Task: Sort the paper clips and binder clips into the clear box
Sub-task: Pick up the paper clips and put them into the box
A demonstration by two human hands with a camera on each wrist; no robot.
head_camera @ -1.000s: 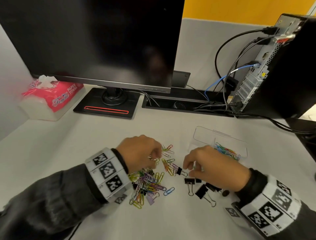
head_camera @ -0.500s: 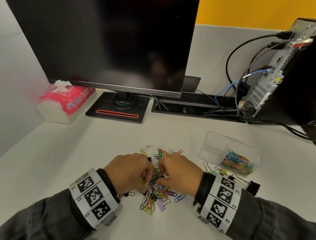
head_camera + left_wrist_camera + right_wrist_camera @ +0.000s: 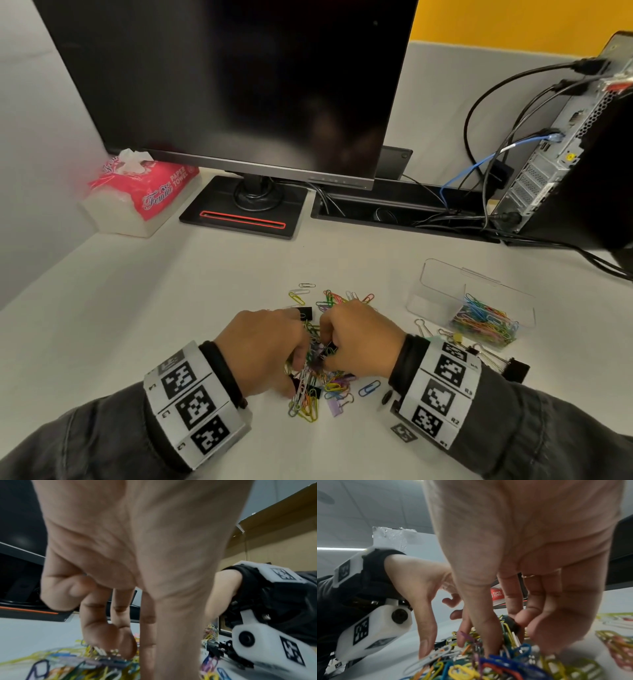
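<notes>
A pile of coloured paper clips [image 3: 317, 383] lies on the white desk, with a few black binder clips [image 3: 304, 313] mixed in. My left hand [image 3: 299, 359] and right hand [image 3: 329, 349] meet over the pile, both with fingers curled down into it. In the left wrist view my left hand [image 3: 118, 650] pinches paper clips [image 3: 102, 660]. In the right wrist view my right hand [image 3: 505, 641] has thumb and fingers closed on clips [image 3: 508, 630] in the heap. The clear box [image 3: 435, 291] stands to the right; its right compartment holds paper clips [image 3: 483, 322], its left one looks empty.
More binder clips [image 3: 513, 368] lie loose in front of the box by my right wrist. Behind stand a monitor [image 3: 239, 85] on its base [image 3: 212, 205], a pink paper towel pack [image 3: 144, 192], a cable tray [image 3: 394, 212] and a PC tower [image 3: 565, 154] with cables.
My right hand has come left from the binder clips near the box to the pile. Both hands now dig into the heap side by side.
</notes>
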